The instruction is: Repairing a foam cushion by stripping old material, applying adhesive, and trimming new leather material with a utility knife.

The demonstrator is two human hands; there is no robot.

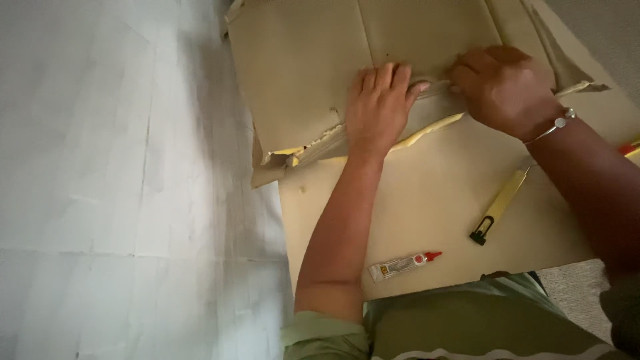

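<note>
- Tan leatherette-looking cover panel [313, 53] sits at 12 o'clock in the view, lying over a bigger flat board [427, 200] of the same beige colour that takes up most of the middle.
- Left hand [379, 103] is flat on the panel's lower edge, fingers spread and pressing down, not gripping anything.
- Right hand [503, 83] is at about 1 o'clock, fingers curled and pinching the folded edge strip [437, 87] right where it meets the left fingertips. A thin silver bracelet [557, 125] is on that wrist.
- The edge between the two hands looks pressed flat, so I'd say that stretch is being stuck down now.
- Over at 9 o'clock from the left hand the corner [287, 157] looks ragged, with yellow foam [427, 133] peeking out under the seam, so that part looks unfinished to me.
- Small glue tube [403, 265] with a red cap lies on the board at 6 o'clock, apart from both hands.
- Yellow-handled utility knife [500, 207] lies at 4 o'clock, also untouched.
- Everything seems to sit on a pale grey sheet [120, 180] covering the left side; can't tell if that's floor or tabletop.
- My guess: roughly midway, with the middle in hand and the left corner left to do.
</note>
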